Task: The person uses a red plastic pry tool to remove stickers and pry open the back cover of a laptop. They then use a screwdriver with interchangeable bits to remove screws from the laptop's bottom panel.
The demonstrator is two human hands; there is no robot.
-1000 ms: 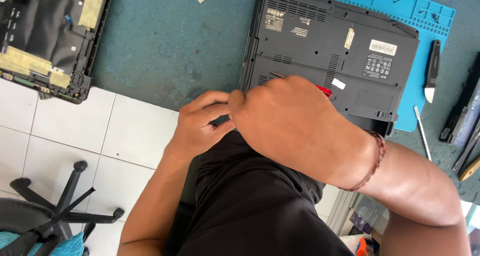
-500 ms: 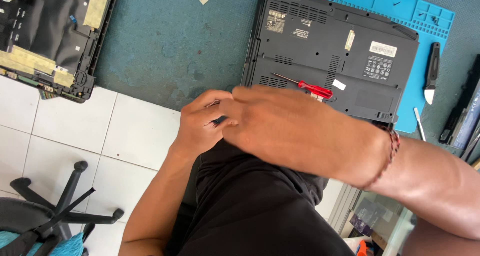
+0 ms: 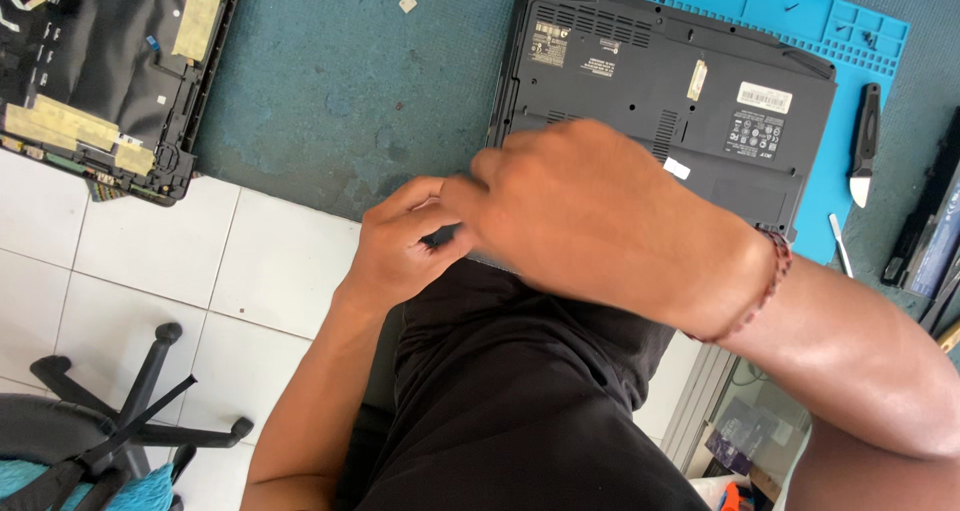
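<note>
Your left hand (image 3: 400,241) and your right hand (image 3: 600,216) are close together, right at the near edge of the black laptop (image 3: 680,101). The laptop lies upside down, just past your fingers. Your left fingers pinch something small and dark; I cannot tell what. Your right hand is blurry, so I cannot tell its grip. A blue mat (image 3: 860,31) lies under the laptop's far side.
</note>
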